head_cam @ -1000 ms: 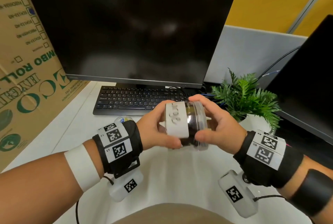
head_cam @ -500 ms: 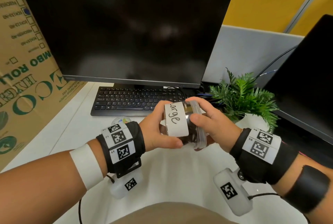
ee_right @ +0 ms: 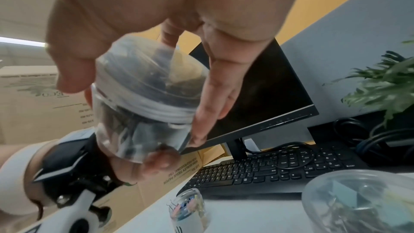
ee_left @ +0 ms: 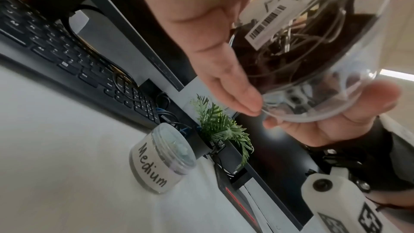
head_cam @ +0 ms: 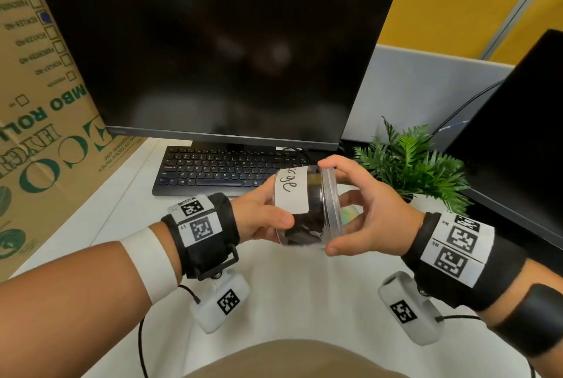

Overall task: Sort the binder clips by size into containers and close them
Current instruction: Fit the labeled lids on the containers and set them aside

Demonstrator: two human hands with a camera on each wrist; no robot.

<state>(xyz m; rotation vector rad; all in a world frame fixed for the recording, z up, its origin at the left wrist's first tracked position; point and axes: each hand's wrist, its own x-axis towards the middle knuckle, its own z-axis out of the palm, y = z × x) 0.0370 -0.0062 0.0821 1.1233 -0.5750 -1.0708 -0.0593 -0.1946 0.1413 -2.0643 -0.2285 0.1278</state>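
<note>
A clear jar labelled "Large" lies on its side in the air above the desk, with black binder clips inside. My left hand grips the jar's body, thumb in front and fingers behind. My right hand holds the clear lid by the fingertips, one finger on top and the thumb under the rim, palm drawn back. The lid sits on the jar's mouth. A lidded jar labelled "Medium" stands on the desk, and a small jar holds coloured clips.
A black keyboard and monitor sit behind my hands. A potted fern and a second monitor are at the right, and a cardboard box at the left. The white desk lies below.
The jar has turned in my hands, so the label shows differently. My right hand went from wrapping the lid to a fingertip hold with the palm pulled away.
</note>
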